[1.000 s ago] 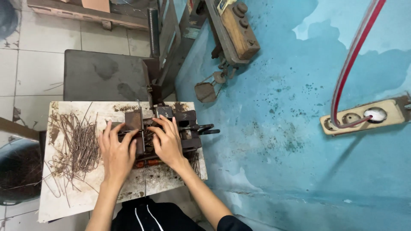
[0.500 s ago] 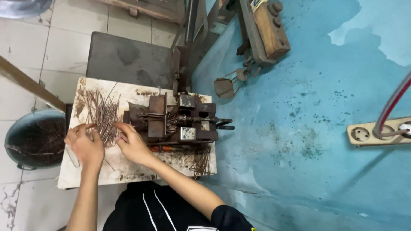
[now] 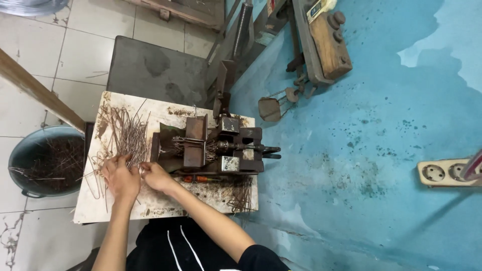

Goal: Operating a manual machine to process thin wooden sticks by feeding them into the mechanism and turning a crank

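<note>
Those rusty wire pieces sit heaped on the white board, left of the bending jig. Your left hand and right hand both pinch strands at the pile's near edge. I'd pull a few out straight, untangled. No readable labels nearby, just a beige power strip far right.

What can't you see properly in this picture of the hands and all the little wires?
- Fingertips of the left hand and right hand, head view: curled into the pile of thin rusty wire pieces, so any grip is hidden.
- Inside of the rusty metal bending machine: its own blocks cover it.
- Beige wall socket strip: cut off by the right edge.
- Contents of the dark round bucket: too small and tangled.
</note>
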